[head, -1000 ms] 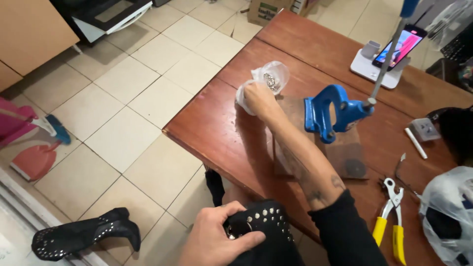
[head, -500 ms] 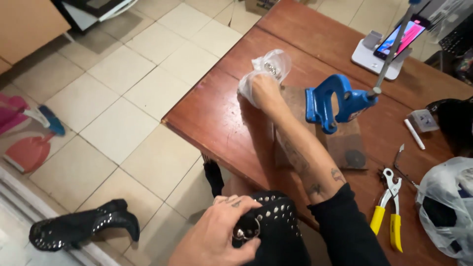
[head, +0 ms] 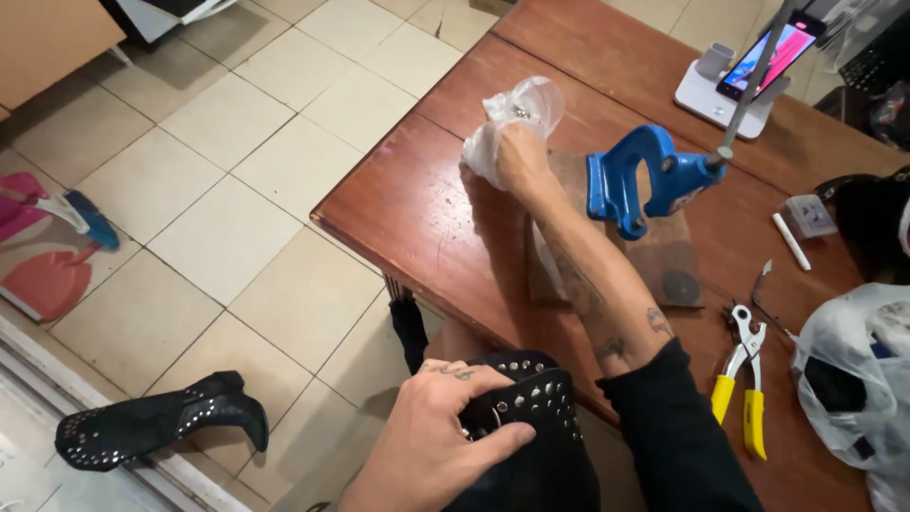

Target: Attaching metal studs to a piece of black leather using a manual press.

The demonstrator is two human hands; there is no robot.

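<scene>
Fingers of my right hand (head: 519,159) bunch up a clear plastic bag (head: 512,123) of small metal bits near the far left edge of the wooden table (head: 427,218), while my left hand (head: 431,446) lies spread over the studded black boot (head: 531,417) in my lap, thumb pressed to its side. Just right of the bag stands a blue hand press (head: 649,180) on a wooden block, its lever slanting up toward a phone on a white stand (head: 749,76). Yellow-handled pliers (head: 744,379) lie lengthwise toward me (a second studded boot (head: 152,427) lies on the floor tiles, toe left).
</scene>
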